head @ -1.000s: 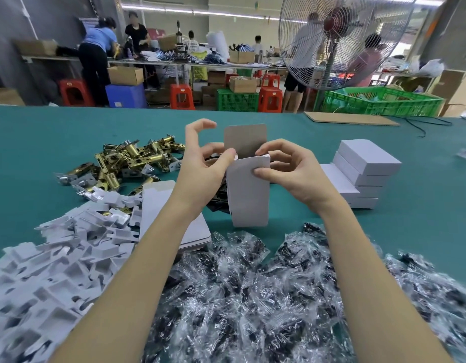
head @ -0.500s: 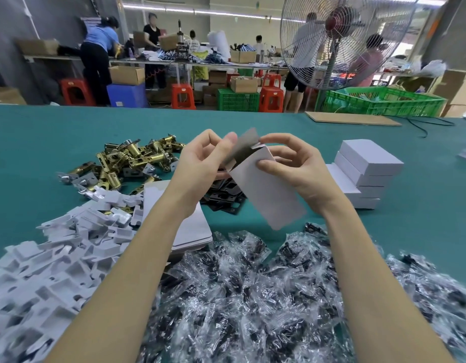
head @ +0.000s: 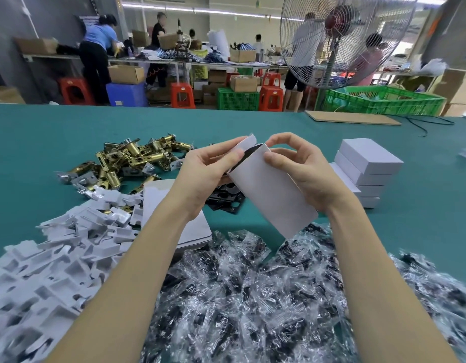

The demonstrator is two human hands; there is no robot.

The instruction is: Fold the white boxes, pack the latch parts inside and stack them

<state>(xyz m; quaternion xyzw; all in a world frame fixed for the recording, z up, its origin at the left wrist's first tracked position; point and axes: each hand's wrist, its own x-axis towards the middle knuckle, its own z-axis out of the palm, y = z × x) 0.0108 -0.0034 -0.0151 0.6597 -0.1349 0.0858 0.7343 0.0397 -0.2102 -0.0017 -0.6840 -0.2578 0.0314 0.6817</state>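
White cardboard takes shape: a worker's two bare hands hold a half-folded white box (head: 272, 195) tilted in the air above a teal table (head: 43, 142).

Curled round the box's right side, the right hand (head: 304, 171) has its thumb on the front panel; the left hand (head: 205, 170) pinches the raised end flap (head: 243, 146) at the open top. Finished boxes (head: 365, 166) sit stacked just to the right. Brass latch parts (head: 127, 161) lie heaped to the left, white inserts (head: 51, 255) and bagged black pieces (head: 252, 305) nearer the worker.
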